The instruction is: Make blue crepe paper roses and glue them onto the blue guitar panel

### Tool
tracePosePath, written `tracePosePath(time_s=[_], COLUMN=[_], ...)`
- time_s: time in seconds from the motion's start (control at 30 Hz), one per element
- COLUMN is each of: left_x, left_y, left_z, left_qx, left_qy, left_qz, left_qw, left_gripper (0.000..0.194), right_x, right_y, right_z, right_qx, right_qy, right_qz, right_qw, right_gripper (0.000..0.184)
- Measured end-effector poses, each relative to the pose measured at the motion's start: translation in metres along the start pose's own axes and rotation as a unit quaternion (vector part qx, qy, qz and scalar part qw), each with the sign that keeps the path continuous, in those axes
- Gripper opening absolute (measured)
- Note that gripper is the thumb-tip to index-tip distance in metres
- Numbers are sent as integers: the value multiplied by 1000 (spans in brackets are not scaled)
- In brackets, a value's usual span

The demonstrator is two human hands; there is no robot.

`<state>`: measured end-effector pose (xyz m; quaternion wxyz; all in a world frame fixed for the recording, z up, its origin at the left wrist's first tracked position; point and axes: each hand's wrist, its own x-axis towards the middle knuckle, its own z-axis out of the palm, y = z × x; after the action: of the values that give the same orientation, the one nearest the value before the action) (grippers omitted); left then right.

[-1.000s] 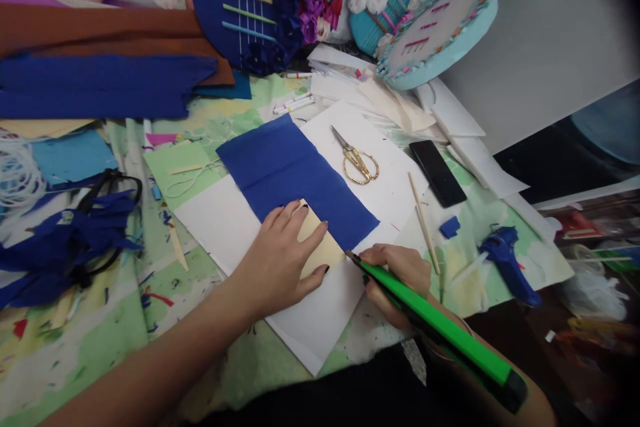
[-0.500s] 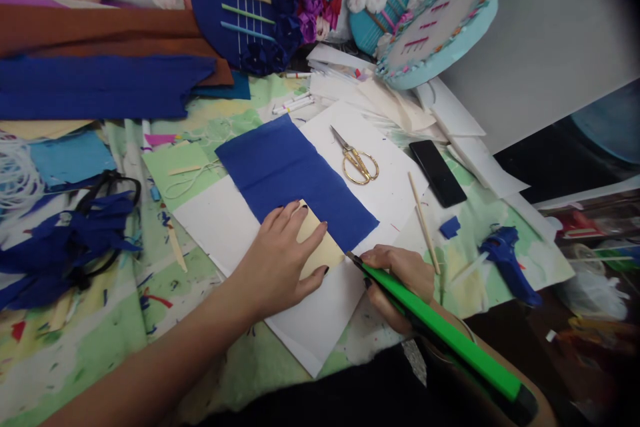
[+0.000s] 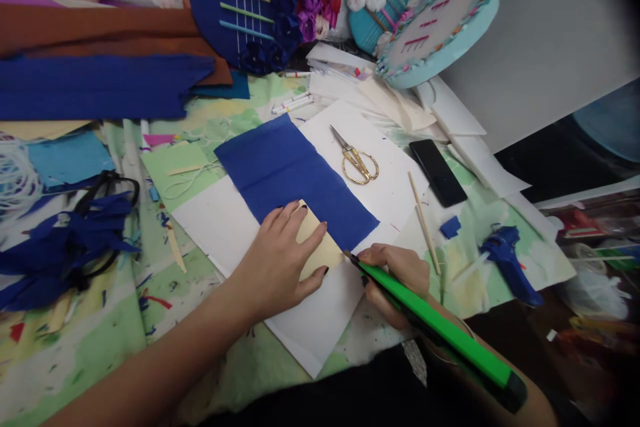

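Note:
My left hand (image 3: 285, 260) lies with fingers spread, pressing a pale yellow piece of card (image 3: 325, 250) down over the lower edge of a dark blue sheet (image 3: 295, 173). Under both is a large white sheet (image 3: 315, 333). My right hand (image 3: 397, 277) is closed around a green utility knife (image 3: 440, 327). Its blade tip touches or nearly touches the right corner of the yellow card, beside the blue sheet's lower edge. Gold-handled scissors (image 3: 357, 163) rest on the white paper beyond the blue sheet.
Right of the white sheet are a black phone (image 3: 437, 172), a thin wooden stick (image 3: 424, 223) and a blue glue gun (image 3: 510, 263). Blue scraps (image 3: 65, 240) and white cord (image 3: 17, 177) lie on the left. Decorated round panels (image 3: 235, 7) stand at the back.
My right hand and the knife have shifted slightly left, the blade tip moving a little along the yellow card's corner. My left hand stays in place.

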<state>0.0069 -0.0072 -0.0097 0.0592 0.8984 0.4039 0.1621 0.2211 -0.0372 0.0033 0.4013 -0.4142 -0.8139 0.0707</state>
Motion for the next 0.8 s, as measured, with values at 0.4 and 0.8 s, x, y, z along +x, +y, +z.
tracePosePath(time_s=[0.4, 0.8], left_x=[0, 0], left_y=[0, -1], left_z=[0, 0], left_qx=[6, -4], left_qy=[-8, -1], left_qz=[-4, -4], left_qw=[1000, 1000], left_gripper=[56, 55], right_x=[-2, -1], right_y=[-1, 1], right_z=[-4, -7], right_qx=[-8, 19], right_qy=[-20, -40], right_qz=[12, 9], right_qw=[1000, 999], right_gripper=[16, 17])
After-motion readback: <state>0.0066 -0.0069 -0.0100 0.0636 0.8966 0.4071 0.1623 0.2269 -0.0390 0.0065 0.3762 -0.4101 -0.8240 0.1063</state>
